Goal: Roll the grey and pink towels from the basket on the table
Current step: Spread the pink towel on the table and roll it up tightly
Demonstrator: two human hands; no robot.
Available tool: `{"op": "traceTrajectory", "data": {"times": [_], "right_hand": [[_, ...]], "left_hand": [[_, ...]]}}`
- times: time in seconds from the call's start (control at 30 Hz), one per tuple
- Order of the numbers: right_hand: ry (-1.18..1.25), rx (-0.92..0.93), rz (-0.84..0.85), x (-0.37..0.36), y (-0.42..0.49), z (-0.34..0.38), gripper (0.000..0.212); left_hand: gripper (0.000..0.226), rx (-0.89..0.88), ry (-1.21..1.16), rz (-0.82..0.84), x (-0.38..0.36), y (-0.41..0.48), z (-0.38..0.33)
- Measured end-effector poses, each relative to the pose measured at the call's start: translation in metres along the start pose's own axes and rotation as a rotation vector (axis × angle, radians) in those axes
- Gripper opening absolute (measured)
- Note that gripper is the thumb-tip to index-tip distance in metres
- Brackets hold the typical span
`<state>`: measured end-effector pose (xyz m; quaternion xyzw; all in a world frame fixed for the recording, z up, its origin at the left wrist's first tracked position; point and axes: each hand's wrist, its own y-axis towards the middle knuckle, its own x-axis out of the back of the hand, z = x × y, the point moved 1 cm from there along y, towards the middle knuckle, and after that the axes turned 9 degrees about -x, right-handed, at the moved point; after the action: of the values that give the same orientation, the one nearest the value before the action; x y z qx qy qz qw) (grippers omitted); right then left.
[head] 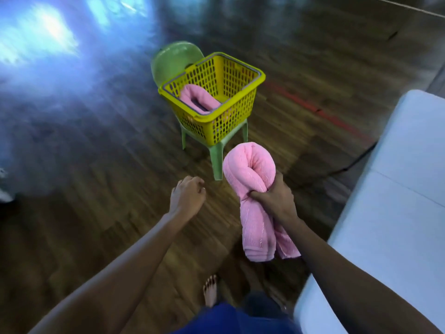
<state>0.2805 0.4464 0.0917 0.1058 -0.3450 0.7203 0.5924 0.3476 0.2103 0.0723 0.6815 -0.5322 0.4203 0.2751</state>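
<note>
Two arms reach forward above a dark wooden plank floor, with one bare foot and a fold of blue clothing nearest the camera. The right hand grips a pink towel around its middle, fingers curled tight into the cloth. The towel is doubled over, bend up and both ends hanging, and is held in the air just left of the table's edge. The left hand holds nothing, its fingers loosely curled. One pale table runs along the right side, its long edge close beside the right forearm. Bare floor lies between the hands and one green plastic chair farther off. One yellow slotted basket sits on the chair seat, and a second pink towel lies curled inside it. A red line and a dark cable cross the floor toward the table. Beyond, the boards blur into pale bluish glare.
</note>
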Motion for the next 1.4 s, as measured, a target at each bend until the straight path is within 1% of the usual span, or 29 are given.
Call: {"op": "traceTrajectory", "data": {"times": [0.13, 0.33, 0.57, 0.7, 0.83, 0.9, 1.0, 1.1, 1.17, 1.23, 1.3, 1.4], "right_hand": [[0.015, -0.024, -0.031, -0.023, 0.040, 0.047, 0.084], [0.020, -0.099, -0.081, -0.036, 0.120, 0.089, 0.082], [0.040, -0.113, -0.091, -0.015, 0.253, 0.143, 0.077], [0.033, -0.091, -0.089, -0.002, 0.330, 0.179, 0.079], [-0.017, -0.081, -0.042, 0.001, 0.402, 0.216, 0.084], [-0.046, -0.044, -0.023, -0.004, 0.442, 0.237, 0.085], [-0.120, 0.013, 0.017, -0.018, 0.510, 0.270, 0.089], [-0.138, 0.058, 0.048, -0.037, 0.573, 0.302, 0.093], [-0.143, 0.060, 0.075, -0.051, 0.606, 0.317, 0.094], [-0.151, 0.053, 0.109, -0.064, 0.633, 0.329, 0.097], [-0.163, 0.063, 0.139, -0.076, 0.659, 0.337, 0.104], [-0.189, 0.098, 0.200, -0.092, 0.689, 0.342, 0.111]], "left_hand": [[0.027, -0.021, -0.008, 0.008, 0.022, 0.061, 0.020], [0.026, -0.043, -0.002, 0.013, 0.030, 0.166, 0.032], [0.026, -0.033, -0.040, -0.017, 0.030, 0.317, 0.015], [0.022, -0.009, -0.071, -0.009, 0.028, 0.394, 0.005], [0.019, 0.014, -0.067, -0.009, 0.024, 0.458, 0.006], [0.020, 0.038, -0.069, -0.017, 0.022, 0.494, 0.012], [0.027, 0.108, -0.099, -0.030, 0.016, 0.546, 0.027], [0.025, 0.191, -0.111, -0.050, 0.011, 0.584, 0.044], [0.019, 0.258, -0.111, -0.096, 0.008, 0.595, 0.056], [0.019, 0.333, -0.108, -0.120, 0.000, 0.600, 0.068], [0.022, 0.408, -0.117, -0.111, -0.012, 0.597, 0.072], [0.023, 0.459, -0.118, -0.089, -0.039, 0.590, 0.063]]}}
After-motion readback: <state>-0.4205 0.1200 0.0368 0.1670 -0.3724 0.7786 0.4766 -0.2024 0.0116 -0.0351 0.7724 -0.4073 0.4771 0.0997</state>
